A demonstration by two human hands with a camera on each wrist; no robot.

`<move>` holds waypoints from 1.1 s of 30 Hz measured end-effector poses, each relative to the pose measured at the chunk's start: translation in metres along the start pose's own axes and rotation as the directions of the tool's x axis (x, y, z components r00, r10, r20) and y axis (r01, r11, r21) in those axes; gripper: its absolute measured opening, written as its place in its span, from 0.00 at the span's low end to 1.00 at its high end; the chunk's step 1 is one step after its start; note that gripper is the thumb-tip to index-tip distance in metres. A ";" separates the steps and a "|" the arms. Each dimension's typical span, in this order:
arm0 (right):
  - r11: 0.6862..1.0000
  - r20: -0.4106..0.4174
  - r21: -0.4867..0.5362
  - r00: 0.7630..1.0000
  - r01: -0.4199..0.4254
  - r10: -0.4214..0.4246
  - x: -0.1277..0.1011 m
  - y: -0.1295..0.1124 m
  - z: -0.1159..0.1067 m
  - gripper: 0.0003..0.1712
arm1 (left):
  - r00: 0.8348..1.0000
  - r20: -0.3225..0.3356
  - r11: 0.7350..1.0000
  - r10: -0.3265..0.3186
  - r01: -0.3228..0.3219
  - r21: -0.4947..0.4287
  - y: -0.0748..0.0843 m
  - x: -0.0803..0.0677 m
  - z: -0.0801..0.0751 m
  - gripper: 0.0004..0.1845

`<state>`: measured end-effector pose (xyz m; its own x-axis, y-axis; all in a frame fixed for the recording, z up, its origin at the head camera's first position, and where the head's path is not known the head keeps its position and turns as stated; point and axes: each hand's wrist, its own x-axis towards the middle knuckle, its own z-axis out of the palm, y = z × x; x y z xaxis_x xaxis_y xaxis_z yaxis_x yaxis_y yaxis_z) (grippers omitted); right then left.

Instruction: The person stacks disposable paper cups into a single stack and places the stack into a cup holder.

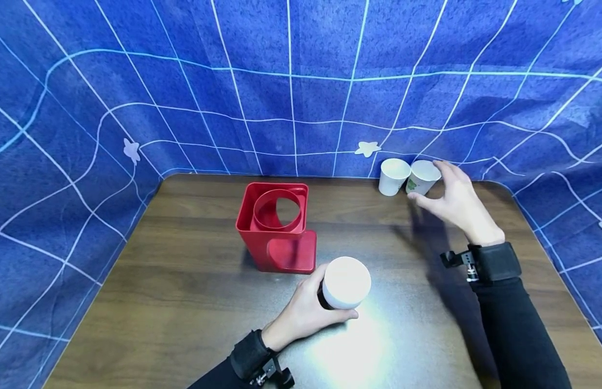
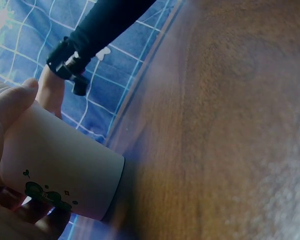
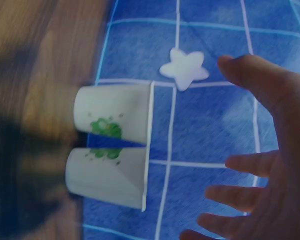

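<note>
My left hand [image 1: 305,310] grips a stack of white paper cups [image 1: 346,281] near the front middle of the table. In the left wrist view the cup wall [image 2: 65,155] carries a green print, and ridged rims show at its upper end. At the back right, my right hand [image 1: 458,205] reaches with spread fingers to a white paper cup [image 1: 424,175]. Beside that one stands another paper cup [image 1: 394,178]. The right wrist view shows both cups upright, with a gap between them and the spread fingers [image 3: 240,197].
A red plastic holder [image 1: 252,243], with a round ring inside its square top and a low ledge, stands left of centre on the wooden table [image 1: 184,302]. Blue cloth [image 1: 310,97] with white lines and stars hangs right behind the table's back edge.
</note>
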<state>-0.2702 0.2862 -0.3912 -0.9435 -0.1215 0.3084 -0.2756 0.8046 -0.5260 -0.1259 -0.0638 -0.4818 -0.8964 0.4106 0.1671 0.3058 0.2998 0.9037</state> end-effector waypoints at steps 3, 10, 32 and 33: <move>0.999 -0.031 0.000 0.999 -0.045 0.045 0.004 0.009 0.003 0.56 | 1.000 -0.006 1.000 0.001 -0.001 0.000 0.000 0.000 0.000 0.44; 0.991 -0.052 0.003 0.990 -0.134 0.134 0.011 0.020 0.010 0.61 | 1.000 -0.014 1.000 0.001 -0.001 -0.012 0.000 -0.001 0.001 0.44; 0.929 -0.085 0.121 0.929 -0.349 0.360 0.031 0.030 0.040 0.60 | 1.000 -0.026 1.000 -0.012 0.012 -0.001 0.003 -0.001 0.001 0.44; 0.927 -0.087 0.126 0.927 -0.353 0.364 0.032 0.031 0.041 0.60 | 1.000 -0.027 1.000 -0.013 0.013 0.000 0.003 -0.001 0.001 0.44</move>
<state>-0.3161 0.2836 -0.4304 -0.9592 0.2309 0.1629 0.0540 0.7156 -0.6964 -0.1244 -0.0626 -0.4796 -0.9087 0.3830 0.1659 0.2940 0.3053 0.9057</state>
